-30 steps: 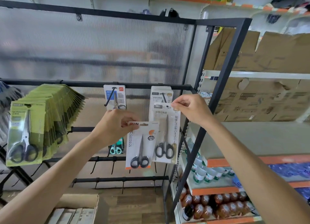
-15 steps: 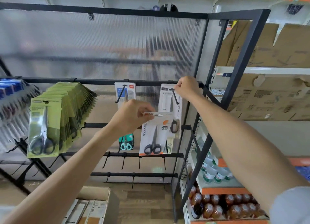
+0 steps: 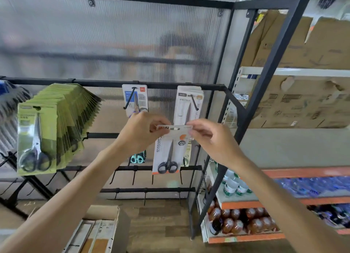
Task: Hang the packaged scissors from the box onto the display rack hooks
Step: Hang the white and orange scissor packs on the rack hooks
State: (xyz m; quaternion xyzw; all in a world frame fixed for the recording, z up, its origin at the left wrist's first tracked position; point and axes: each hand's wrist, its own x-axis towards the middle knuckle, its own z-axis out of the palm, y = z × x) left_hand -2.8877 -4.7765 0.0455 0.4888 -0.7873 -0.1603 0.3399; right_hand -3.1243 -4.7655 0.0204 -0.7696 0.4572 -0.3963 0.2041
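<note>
A white packaged pair of black scissors (image 3: 168, 152) hangs between my hands in front of the black display rack (image 3: 113, 83). My left hand (image 3: 142, 131) pinches the card's top left corner and my right hand (image 3: 208, 137) pinches its top right corner. Just above and behind, a hook (image 3: 195, 103) on the rack's top bar carries white scissors packs (image 3: 189, 105). The open cardboard box (image 3: 98, 232) with more packs sits on the floor at the bottom left.
A thick bunch of green scissors packs (image 3: 47, 135) hangs at left; a blue-carded pack (image 3: 135, 99) hangs on the middle hook. Bare hooks line the lower bars (image 3: 147, 168). At right, a shelf unit (image 3: 246, 203) holds bottles, with cardboard boxes above.
My right hand left the pack it hung on the right hook and came down to pinch the top right corner of the pack in my left hand. The view shifted left.
</note>
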